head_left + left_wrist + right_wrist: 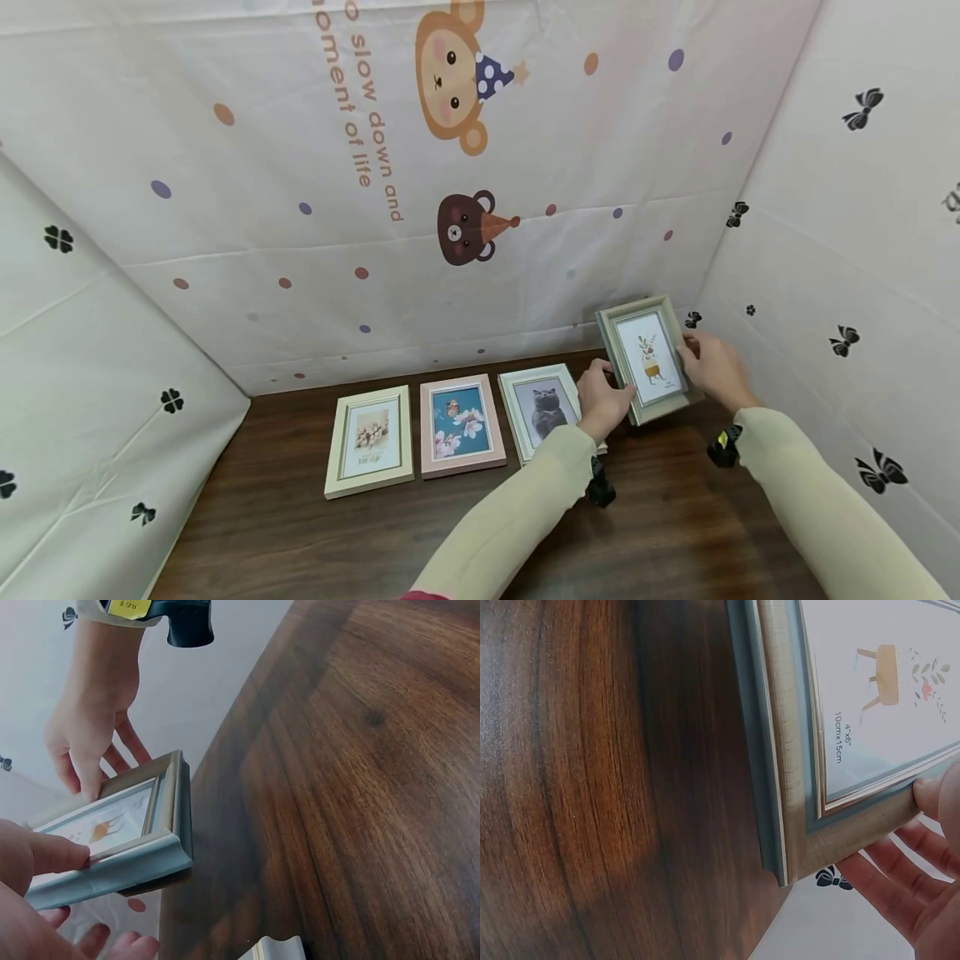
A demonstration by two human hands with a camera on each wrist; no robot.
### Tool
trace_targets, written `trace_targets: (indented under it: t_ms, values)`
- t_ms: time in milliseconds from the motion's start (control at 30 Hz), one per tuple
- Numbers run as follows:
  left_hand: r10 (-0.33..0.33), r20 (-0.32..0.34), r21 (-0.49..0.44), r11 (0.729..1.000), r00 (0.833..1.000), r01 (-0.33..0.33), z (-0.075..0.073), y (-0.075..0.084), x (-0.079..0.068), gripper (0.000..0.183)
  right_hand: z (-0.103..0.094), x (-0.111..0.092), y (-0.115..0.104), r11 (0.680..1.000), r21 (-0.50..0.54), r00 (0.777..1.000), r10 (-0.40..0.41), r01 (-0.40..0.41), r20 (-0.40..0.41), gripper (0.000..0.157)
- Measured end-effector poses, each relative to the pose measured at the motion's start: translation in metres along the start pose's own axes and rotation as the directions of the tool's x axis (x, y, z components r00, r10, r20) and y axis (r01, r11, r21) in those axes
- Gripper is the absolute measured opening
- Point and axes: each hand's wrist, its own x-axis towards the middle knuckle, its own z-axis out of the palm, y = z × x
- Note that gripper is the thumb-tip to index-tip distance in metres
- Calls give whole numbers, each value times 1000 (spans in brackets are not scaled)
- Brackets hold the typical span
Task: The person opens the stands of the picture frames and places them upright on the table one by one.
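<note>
A grey-green picture frame (651, 358) with a plant-pot drawing is held tilted above the table at the far right. My left hand (603, 398) grips its left edge, thumb on the front and fingers behind. On the opposite edge, my right hand (716, 367) pinches the frame; in the right wrist view its thumb lies on the border and its fingers (900, 881) reach underneath. Just left of the held frame lies a pale frame (543, 408) with a grey cat picture, partly covered by my left hand and sleeve.
A pink frame (462, 425) with blossoms and a cream frame (371, 442) with a flower print lie in the row further left on the dark wooden table (285, 533). Printed white cloth walls (300, 333) enclose the table's back and sides.
</note>
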Motion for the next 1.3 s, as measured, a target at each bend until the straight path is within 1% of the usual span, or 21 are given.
trace_targets:
  t_ms: [133, 300, 633, 900, 1067, 1300]
  values:
    - [-14, 35, -65, 998, 999, 16, 0, 0, 0, 28, 1, 4, -2, 1000, 19, 1000, -8, 7, 28, 43]
    - [-29, 40, -104, 994, 999, 33, 3, 1, 0, 31, 1, 7, -2, 999, 38, 998, -3, 0, 56, 42]
    - [-38, 10, -82, 996, 999, 39, 6, 5, -2, 34, 2, 13, -2, 998, 54, 993, 19, -26, 115, 44]
    - [-24, -25, -97, 995, 999, 21, 9, 8, -6, 36, 5, 16, -2, 997, 75, 992, 12, -22, 128, 41]
    - [-16, -45, -85, 996, 999, 12, 10, 8, -5, 37, 4, 14, -3, 997, 80, 990, 12, -23, 138, 41]
    - [-10, -25, -72, 997, 1000, 9, 8, 7, -7, 36, 4, 14, -5, 997, 79, 989, 8, -20, 147, 40]
